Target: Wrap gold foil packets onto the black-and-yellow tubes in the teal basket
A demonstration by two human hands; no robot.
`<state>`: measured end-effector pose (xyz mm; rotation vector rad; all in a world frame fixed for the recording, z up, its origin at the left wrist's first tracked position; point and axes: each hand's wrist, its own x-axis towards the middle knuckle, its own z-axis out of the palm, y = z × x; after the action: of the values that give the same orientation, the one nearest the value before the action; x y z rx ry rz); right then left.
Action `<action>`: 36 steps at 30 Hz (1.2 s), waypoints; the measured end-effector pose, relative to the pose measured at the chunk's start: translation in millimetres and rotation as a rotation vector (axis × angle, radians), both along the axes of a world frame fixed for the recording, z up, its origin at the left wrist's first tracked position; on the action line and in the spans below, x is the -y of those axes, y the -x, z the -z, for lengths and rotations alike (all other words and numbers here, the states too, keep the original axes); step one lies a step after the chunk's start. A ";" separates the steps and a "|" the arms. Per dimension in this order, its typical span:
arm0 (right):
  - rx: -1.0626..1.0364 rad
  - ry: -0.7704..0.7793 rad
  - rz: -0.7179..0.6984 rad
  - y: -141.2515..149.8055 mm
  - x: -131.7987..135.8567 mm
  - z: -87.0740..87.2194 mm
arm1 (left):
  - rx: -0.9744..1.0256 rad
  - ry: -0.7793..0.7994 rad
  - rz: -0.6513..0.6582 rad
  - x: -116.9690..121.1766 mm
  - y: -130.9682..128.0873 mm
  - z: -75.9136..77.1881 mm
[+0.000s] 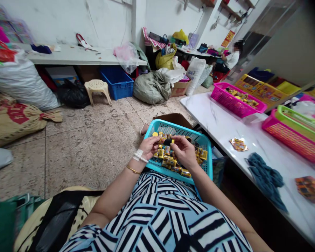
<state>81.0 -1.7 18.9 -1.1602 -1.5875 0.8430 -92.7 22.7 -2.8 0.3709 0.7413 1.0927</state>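
Note:
A turquoise plastic basket (pixel 209 164) sits at my lap, holding several small yellow printed cylinders (pixel 170 161). Above its middle, my right hand (pixel 185 151) pinches the yellow end of a small black-and-yellow cylinder (pixel 168 142). My left hand (pixel 150 146) is closed at the cylinder's other end, where a bit of yellow printed material shows by the fingertips. Whether that bit is part of the cylinder or a loose wrapper, I cannot tell. Both hands are over the basket, with the palms partly hidden.
To the right, a white marbled table (pixel 212 115) bears a pink basket (pixel 238 99) of similar pieces, printed wrappers (pixel 238 144) and a dark teal cloth (pixel 265 178). A cream stool (pixel 97 85), blue crate (pixel 117 84) and stuffed sacks (pixel 152 87) stand ahead. Another person (pixel 232 59) sits far right.

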 end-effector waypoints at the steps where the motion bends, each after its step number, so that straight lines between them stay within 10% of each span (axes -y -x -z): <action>1: 0.029 -0.063 -0.007 -0.4 1.1 1.5 | 0.000 0.000 0.004 -0.2 0.2 0.1; 10: 0.253 -0.404 0.018 -0.7 12.4 0.8 | -0.065 -0.006 0.036 3.7 2.0 -6.6; 20: -0.330 0.187 -0.079 10.4 12.6 7.5 | -0.093 -0.006 -0.033 5.8 -4.2 -8.8; 29: -0.218 -0.088 0.068 -7.8 7.2 10.2 | -0.047 -0.023 -0.022 12.2 -10.7 -14.3; 36: -0.298 0.056 -0.045 -10.9 11.0 3.6 | -0.022 -0.018 -0.012 15.0 -16.6 -14.6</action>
<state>91.9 -12.7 15.3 -0.9885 -1.3560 1.0439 -76.0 7.7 11.7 0.3950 0.7545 1.1082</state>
